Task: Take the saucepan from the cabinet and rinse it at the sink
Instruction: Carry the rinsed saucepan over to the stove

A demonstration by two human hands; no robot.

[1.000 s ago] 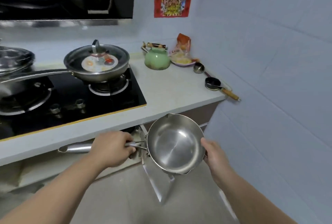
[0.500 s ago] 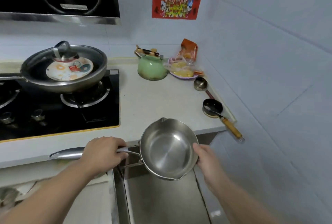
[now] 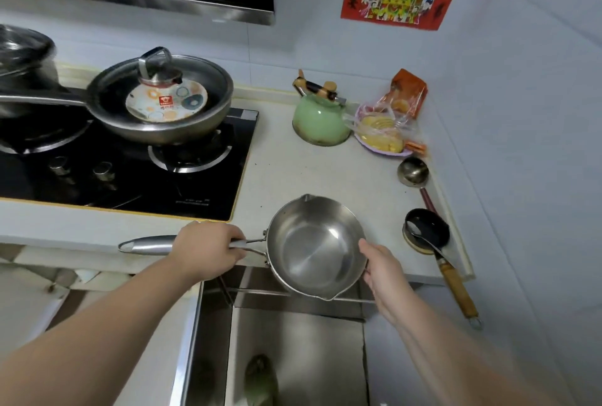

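Observation:
The stainless steel saucepan [image 3: 314,247] is empty and shiny, with a pouring lip on each side and a long metal handle pointing left. It hangs over the counter's front edge, above the open cabinet [image 3: 293,340]. My left hand [image 3: 208,251] is wrapped around the handle near the bowl. My right hand [image 3: 382,267] holds the saucepan's right rim with its fingers. No sink is in view.
A black gas hob [image 3: 130,171] carries a lidded frying pan [image 3: 163,102] and a steel pot [image 3: 22,57] at the left. On the white counter [image 3: 293,177] stand a green kettle [image 3: 321,120], a bagged plate of food [image 3: 386,132], a ladle [image 3: 413,172] and a small black pan [image 3: 428,231]. A wall runs along the right.
Both hands have lifted the saucepan up out of the cabinet to counter-edge height. My view has swung upward and rightward over the counter.

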